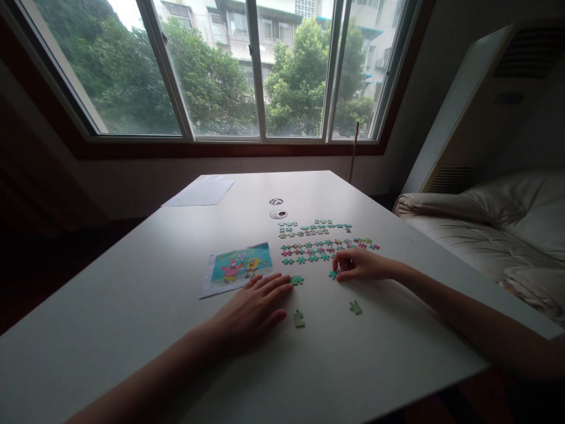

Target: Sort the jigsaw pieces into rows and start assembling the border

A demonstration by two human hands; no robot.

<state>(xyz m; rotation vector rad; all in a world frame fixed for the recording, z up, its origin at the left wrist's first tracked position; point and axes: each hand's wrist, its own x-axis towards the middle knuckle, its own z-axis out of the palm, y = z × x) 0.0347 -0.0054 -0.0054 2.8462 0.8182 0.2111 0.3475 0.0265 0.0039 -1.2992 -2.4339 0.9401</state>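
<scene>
My left hand lies flat with its fingers stretched out. Its fingertips touch the left edge of a small cluster of joined green puzzle pieces. To the right, my right hand is curled, thumb and fingers closed on a teal puzzle piece at the tabletop. Two loose green pieces lie nearer to me: a corner-like piece and another piece. Beyond my hands, several rows of loose puzzle pieces are spread out. A printed cartoon picture is partly behind my left hand.
The white table narrows toward the window. White paper sheets lie at its far left, and two round items sit near the far middle. A pale sofa stands along the right side, with a tall white cabinet-like unit behind it.
</scene>
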